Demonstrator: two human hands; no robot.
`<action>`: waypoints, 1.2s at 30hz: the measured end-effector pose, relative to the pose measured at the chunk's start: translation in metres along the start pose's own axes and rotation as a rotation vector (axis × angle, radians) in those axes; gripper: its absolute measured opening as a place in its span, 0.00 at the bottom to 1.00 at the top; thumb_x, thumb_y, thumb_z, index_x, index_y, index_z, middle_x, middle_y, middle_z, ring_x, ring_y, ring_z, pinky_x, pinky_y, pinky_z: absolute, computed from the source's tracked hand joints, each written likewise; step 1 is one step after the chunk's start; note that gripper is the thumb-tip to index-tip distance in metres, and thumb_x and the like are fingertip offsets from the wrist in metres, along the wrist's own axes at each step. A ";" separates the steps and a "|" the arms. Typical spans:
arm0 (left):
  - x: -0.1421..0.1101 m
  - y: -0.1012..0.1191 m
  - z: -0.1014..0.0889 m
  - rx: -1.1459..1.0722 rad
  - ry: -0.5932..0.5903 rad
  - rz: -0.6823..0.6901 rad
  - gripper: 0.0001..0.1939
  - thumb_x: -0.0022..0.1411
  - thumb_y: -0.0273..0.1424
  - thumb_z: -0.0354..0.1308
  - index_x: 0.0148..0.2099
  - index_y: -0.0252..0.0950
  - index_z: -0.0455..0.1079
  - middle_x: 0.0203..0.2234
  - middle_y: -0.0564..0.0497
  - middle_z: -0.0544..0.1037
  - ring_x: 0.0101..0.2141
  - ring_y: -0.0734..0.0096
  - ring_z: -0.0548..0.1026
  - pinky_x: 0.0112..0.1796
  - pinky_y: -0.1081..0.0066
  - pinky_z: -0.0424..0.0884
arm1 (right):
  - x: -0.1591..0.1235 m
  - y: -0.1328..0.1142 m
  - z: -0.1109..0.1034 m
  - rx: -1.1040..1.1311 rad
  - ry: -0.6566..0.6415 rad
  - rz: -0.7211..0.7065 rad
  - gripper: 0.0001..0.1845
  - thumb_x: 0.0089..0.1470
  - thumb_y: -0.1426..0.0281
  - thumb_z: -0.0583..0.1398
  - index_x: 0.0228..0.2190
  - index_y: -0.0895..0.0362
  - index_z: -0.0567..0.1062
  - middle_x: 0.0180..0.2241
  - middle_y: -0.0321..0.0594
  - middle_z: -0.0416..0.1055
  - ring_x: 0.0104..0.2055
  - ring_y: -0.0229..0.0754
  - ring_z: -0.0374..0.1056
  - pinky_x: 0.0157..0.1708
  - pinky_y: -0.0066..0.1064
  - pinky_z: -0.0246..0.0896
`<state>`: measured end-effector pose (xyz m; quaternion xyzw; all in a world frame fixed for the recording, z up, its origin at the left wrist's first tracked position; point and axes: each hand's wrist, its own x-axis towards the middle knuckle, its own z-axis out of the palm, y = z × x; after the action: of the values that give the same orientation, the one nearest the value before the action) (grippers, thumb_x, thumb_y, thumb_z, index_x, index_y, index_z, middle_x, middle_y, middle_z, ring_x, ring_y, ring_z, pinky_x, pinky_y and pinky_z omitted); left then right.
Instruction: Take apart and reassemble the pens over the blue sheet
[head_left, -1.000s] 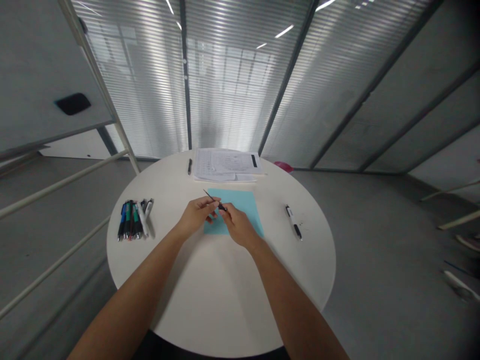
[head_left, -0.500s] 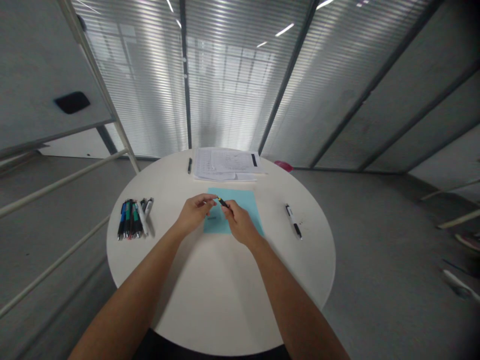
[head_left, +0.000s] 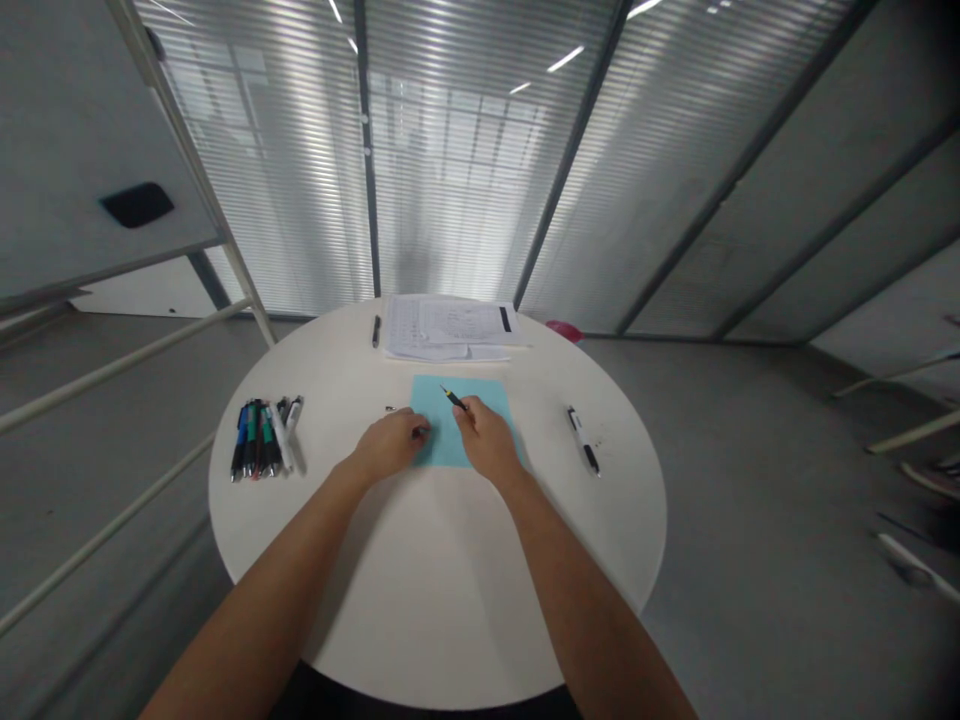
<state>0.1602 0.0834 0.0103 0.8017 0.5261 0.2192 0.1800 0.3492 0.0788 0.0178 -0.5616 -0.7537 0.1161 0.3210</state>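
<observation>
My right hand point(head_left: 485, 437) is closed on a thin black pen part with a yellow tip point(head_left: 453, 398), held over a light blue sheet point(head_left: 459, 392) on the round white table point(head_left: 420, 560). My left hand point(head_left: 390, 442) rests at the sheet's left edge, fingers curled round a small dark piece point(head_left: 421, 432) that I cannot make out. A tiny dark part point(head_left: 390, 408) lies on the table just beyond my left hand.
A bundle of several pens point(head_left: 262, 436) lies at the left of the table. One black-and-white pen point(head_left: 583, 439) lies at the right. Printed papers point(head_left: 450, 328) and a dark pen point(head_left: 376, 330) sit at the far edge. A whiteboard stand point(head_left: 97, 140) rises at the left.
My hands have come apart. The left hand dropped to the table at the sheet's edge. The right hand keeps the thin part, now pointing up and away.
</observation>
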 end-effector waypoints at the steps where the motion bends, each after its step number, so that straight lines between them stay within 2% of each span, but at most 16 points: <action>1: 0.000 0.000 0.002 -0.005 -0.010 0.002 0.10 0.57 0.33 0.54 0.36 0.40 0.76 0.32 0.45 0.76 0.33 0.63 0.73 0.36 0.68 0.65 | 0.000 0.000 0.000 -0.009 -0.007 0.000 0.13 0.63 0.62 0.48 0.40 0.54 0.69 0.31 0.38 0.72 0.31 0.40 0.66 0.30 0.27 0.51; 7: 0.001 0.000 0.004 0.001 -0.019 -0.014 0.10 0.58 0.29 0.52 0.36 0.38 0.75 0.33 0.43 0.75 0.34 0.62 0.73 0.36 0.68 0.65 | -0.001 -0.001 0.001 -0.027 -0.042 -0.001 0.14 0.63 0.62 0.49 0.41 0.54 0.70 0.31 0.38 0.72 0.31 0.39 0.66 0.29 0.27 0.50; 14: 0.000 0.001 0.005 0.062 -0.030 -0.008 0.11 0.61 0.30 0.48 0.39 0.37 0.72 0.36 0.43 0.73 0.33 0.63 0.73 0.34 0.68 0.65 | -0.001 -0.001 0.002 -0.026 -0.062 -0.016 0.14 0.63 0.62 0.48 0.41 0.54 0.70 0.31 0.37 0.72 0.29 0.38 0.65 0.28 0.27 0.49; 19: -0.001 0.004 0.002 -0.037 0.083 0.000 0.11 0.63 0.33 0.47 0.42 0.37 0.69 0.40 0.43 0.73 0.36 0.63 0.73 0.38 0.67 0.66 | -0.001 0.001 0.003 -0.034 -0.053 -0.009 0.14 0.63 0.62 0.48 0.41 0.53 0.70 0.31 0.37 0.73 0.30 0.38 0.65 0.28 0.27 0.49; 24: 0.002 0.003 0.001 -0.312 0.208 -0.015 0.10 0.63 0.34 0.48 0.41 0.38 0.69 0.31 0.48 0.76 0.32 0.67 0.73 0.36 0.70 0.66 | -0.001 0.002 0.003 -0.057 -0.059 -0.010 0.14 0.63 0.61 0.48 0.41 0.53 0.70 0.30 0.36 0.72 0.29 0.38 0.65 0.27 0.27 0.48; 27: 0.007 0.002 0.002 -0.543 0.283 -0.114 0.12 0.61 0.36 0.51 0.41 0.36 0.72 0.30 0.49 0.77 0.24 0.72 0.71 0.29 0.72 0.65 | -0.002 0.001 0.003 -0.063 -0.060 -0.005 0.14 0.63 0.61 0.49 0.41 0.53 0.70 0.30 0.37 0.73 0.30 0.39 0.65 0.28 0.27 0.48; 31: 0.010 0.007 -0.002 -0.885 0.288 -0.301 0.14 0.57 0.39 0.55 0.39 0.33 0.72 0.30 0.47 0.78 0.15 0.80 0.63 0.18 0.75 0.57 | -0.001 0.001 0.003 -0.068 -0.056 -0.005 0.14 0.63 0.61 0.49 0.41 0.53 0.70 0.30 0.37 0.73 0.30 0.39 0.66 0.28 0.27 0.48; 36: 0.007 0.016 -0.011 -1.106 0.271 -0.421 0.14 0.55 0.38 0.57 0.40 0.34 0.69 0.34 0.45 0.79 0.16 0.82 0.64 0.15 0.78 0.54 | -0.001 0.001 0.003 -0.056 -0.048 -0.007 0.14 0.63 0.61 0.49 0.41 0.53 0.70 0.30 0.36 0.73 0.29 0.39 0.65 0.27 0.27 0.47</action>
<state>0.1689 0.0848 0.0287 0.4329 0.4998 0.5200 0.5407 0.3480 0.0787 0.0150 -0.5649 -0.7660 0.1072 0.2875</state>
